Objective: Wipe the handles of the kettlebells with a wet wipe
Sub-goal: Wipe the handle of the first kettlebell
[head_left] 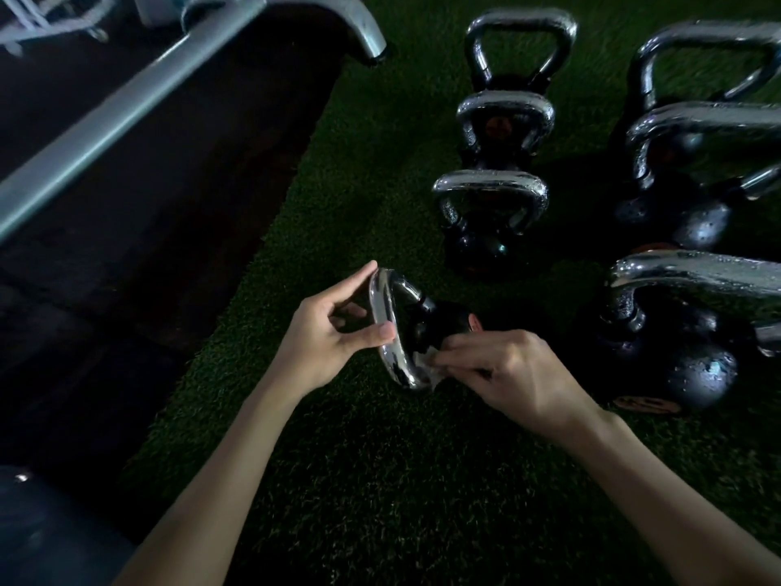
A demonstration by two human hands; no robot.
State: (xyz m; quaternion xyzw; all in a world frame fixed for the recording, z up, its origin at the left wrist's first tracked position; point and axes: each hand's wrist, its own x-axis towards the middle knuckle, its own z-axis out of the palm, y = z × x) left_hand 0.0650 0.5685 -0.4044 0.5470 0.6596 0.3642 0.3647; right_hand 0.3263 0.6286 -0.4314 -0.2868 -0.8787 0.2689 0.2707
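Note:
A small black kettlebell (448, 321) lies tipped on its side on the green turf, its chrome handle (386, 327) pointing left. My left hand (334, 332) pinches that handle between thumb and fingertips. My right hand (507, 370) presses a crumpled white wet wipe (422, 363) against the lower end of the handle. Most of the wipe is hidden under my fingers.
Three upright kettlebells (490, 213) stand in a row behind the tipped one. Several larger ones (684, 344) stand at the right, beaded with droplets. A grey metal frame bar (126, 107) crosses the dark floor (148, 247) at upper left. Green turf (380, 480) lies under my arms.

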